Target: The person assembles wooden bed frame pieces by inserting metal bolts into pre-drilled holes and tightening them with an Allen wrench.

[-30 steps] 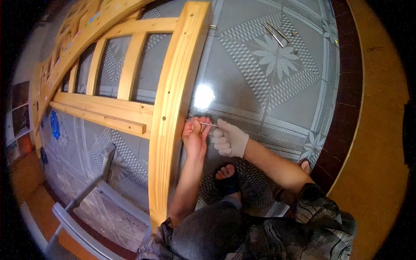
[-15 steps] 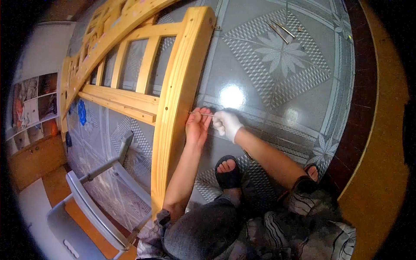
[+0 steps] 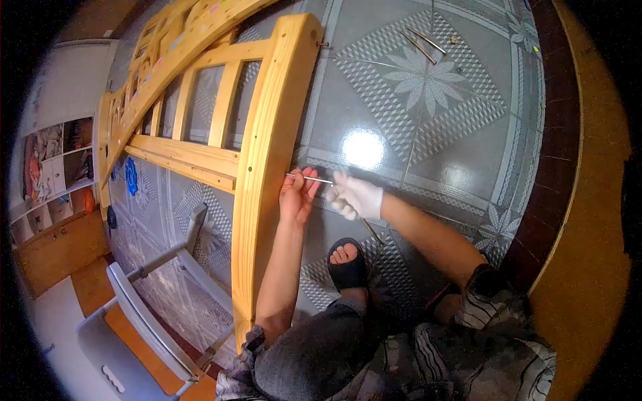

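A light wooden frame with slats has a thick post (image 3: 264,167) running up the middle of the view. Beside the post, my bare left hand (image 3: 299,195) has its fingers around a thin metal rod (image 3: 314,178), whose left end meets the post's side face. My right hand (image 3: 356,196), in a white glove, is closed at the rod's other end with its fingers curled. Another thin metal piece (image 3: 370,231) shows below the right hand; whether it touches the hand I cannot tell. A short bolt (image 3: 323,45) sticks out of the post near its top.
Two long metal rods (image 3: 421,47) lie on the patterned tile floor (image 3: 455,147). A grey folding chair (image 3: 147,327) stands at lower left, near a blue item (image 3: 131,176). Shelves (image 3: 57,160) line the left side. My sandalled foot (image 3: 347,264) is below my hands.
My right hand has turned and shifted slightly right and down, loosening its curl at the rod's end. More of the rod and the metal piece below now shows. My left hand stays by the post.
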Motion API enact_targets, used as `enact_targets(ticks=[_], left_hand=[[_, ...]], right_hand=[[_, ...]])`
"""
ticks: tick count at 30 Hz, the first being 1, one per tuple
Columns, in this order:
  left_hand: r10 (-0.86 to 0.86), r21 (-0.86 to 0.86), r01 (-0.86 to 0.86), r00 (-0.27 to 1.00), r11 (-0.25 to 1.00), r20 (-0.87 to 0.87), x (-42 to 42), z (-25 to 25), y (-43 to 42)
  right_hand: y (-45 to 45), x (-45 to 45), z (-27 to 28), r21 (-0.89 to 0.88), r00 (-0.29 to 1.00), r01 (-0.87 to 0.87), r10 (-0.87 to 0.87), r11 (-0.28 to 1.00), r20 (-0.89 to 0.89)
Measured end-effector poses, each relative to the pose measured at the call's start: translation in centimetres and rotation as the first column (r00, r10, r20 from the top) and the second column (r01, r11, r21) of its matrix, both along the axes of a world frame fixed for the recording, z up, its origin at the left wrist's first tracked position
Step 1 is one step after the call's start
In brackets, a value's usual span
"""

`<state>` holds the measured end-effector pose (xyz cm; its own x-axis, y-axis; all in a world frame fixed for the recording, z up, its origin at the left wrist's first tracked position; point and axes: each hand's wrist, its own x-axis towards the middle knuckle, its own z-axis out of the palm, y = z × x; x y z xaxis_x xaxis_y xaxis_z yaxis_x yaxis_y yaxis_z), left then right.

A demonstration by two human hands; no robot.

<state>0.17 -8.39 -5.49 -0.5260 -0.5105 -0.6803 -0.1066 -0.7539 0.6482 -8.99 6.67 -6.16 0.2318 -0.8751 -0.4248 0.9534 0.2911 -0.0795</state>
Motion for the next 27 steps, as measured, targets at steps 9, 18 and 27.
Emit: enact_targets(ticks=[9,18,27], left_hand=[[-0.075,0.001,0.075,0.997,0.997,0.007,0.2,0.8,-0.1],[-0.02,0.048,0.021,0.999,0.999,-0.026,0.0,0.3,-0.2],[-0.058,-0.003,0.058,0.997,0.998,-0.045,0.4,-0.1,0.1]], right_hand=[[-1.4,1.7,-0.8,0.128,0.924,0.071,-0.017,0.989,-0.381],[-0.8,0.9,-1.2,0.173,-0.424,0.1,0.2,0.98,-0.883],[-2.7,1.6,-0.9,0.191,0.865,0.051,-0.139,0.98,0.482]])
